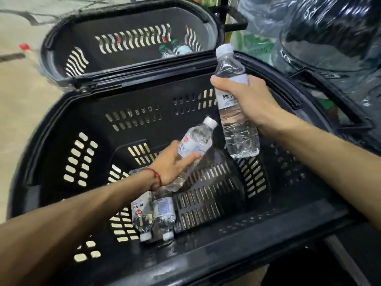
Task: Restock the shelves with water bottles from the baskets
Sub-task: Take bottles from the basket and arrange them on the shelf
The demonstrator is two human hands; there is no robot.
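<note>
Step in hand: pulling stock out of the near basket (206,254); shelving not started. Behind it, the far basket (132,23) holds a few green-capped bottles (175,50) in its right corner. On the near basket's floor, left of centre, two spare bottles (164,208) lie side by side, caps toward us. Our left hand (173,164) is low inside the near basket, fingers (190,158) clamped round the tilted bottle (198,139), cap up and to the right. We can't tell if its base is clear of the floor. Our right hand (251,100) is above the near basket's back wall, fingers (217,81) clamped on the label of the upright bottle (241,135), well off the floor. Shelves aren't in view. Next, we reckon: lift the left one clear, turn to find the shelf, stand both upright. The walls look thin, so grip firm without crushing. The spares look like one more trip.
</note>
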